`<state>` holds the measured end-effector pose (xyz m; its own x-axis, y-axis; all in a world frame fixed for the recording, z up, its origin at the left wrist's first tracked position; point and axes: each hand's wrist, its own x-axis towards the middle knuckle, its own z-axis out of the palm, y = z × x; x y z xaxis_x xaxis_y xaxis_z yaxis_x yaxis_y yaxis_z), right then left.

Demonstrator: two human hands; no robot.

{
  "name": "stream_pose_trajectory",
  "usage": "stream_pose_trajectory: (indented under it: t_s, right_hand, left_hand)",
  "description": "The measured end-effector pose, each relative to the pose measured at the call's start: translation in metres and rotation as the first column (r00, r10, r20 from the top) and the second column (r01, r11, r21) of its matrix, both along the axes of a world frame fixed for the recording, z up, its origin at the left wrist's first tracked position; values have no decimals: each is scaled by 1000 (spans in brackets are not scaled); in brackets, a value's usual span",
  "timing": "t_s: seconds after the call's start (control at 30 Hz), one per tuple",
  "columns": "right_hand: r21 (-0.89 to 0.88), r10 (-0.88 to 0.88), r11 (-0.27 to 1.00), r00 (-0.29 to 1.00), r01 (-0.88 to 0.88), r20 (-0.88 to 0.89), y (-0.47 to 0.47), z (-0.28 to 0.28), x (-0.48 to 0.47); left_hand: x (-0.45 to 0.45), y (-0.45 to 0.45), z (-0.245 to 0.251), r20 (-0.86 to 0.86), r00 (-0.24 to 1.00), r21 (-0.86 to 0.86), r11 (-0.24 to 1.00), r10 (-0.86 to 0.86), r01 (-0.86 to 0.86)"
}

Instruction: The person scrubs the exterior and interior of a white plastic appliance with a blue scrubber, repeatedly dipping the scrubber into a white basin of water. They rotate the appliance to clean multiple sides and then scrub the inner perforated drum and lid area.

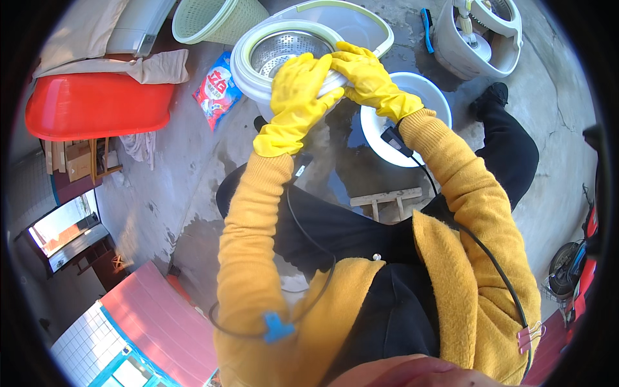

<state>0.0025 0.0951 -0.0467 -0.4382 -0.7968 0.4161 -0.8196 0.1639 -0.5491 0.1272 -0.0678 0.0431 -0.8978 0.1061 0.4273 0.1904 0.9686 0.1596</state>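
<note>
Both my hands wear yellow rubber gloves and hold a white plastic mop bucket part with a rounded rim. A perforated metal spin basket sits inside it. My left hand lies over the near rim, its thumb pointing right along the outside. At the right side of the rim, my right hand has its fingers bent over the edge. The fingertips of my left hand partly cover the basket. Below my right wrist, a white plastic basin stands on the wet concrete floor.
A detergent bag lies to the left, near a pale green perforated basket and a red tub. A pale plastic tub is behind. A blue brush lies by another bucket part. A small wooden stool is between my legs.
</note>
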Motion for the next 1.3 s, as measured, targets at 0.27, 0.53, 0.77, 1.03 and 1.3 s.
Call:
stream_pose_trajectory:
  t_s: [0.27,0.53,0.77,1.03,1.3]
  right_hand:
    - [-22,-187,982,979,189,83,-1,-19,51]
    - [-16,-253,966,960,257,115,15,-21,83]
    - [-164,-13,985,966,57,258,-11,12,97]
    - [273,269,907,940,-321,212,-5,-2,32]
    - [400,231,884,970,-240,71,2,-2,14]
  left_hand:
    - [31,-75,1,68,672,646,481,737,-593]
    - [25,-47,-16,139,841,661,583,523,-472]
    - [16,-36,-5,92,888,699,606,450,-380]
    - [14,-35,-5,58,901,700,627,429,-343]
    - [6,-43,-3,109,905,660,651,411,-375]
